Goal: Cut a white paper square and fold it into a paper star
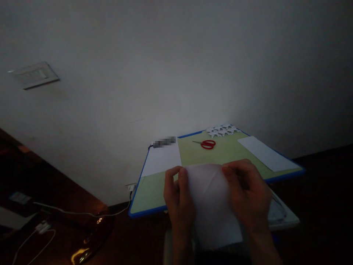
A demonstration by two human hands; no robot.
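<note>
A white sheet of paper point(213, 206) hangs between my hands in front of the table's near edge, with a faint diagonal crease near its top. My left hand point(179, 195) pinches its upper left corner between thumb and fingers. At the upper right corner, my right hand point(249, 191) is closed on the same sheet, slightly blurred. Beyond the paper, a pair of scissors with red handles point(208, 144) lies on the green tabletop point(193, 154), touched by neither hand.
Several folded white paper pieces point(223, 130) sit at the table's far edge. White sheets lie at the left point(162, 160) and right point(266, 152); a pixelated dark object point(164, 141) rests by the left one. A white cable point(82, 213) runs at lower left.
</note>
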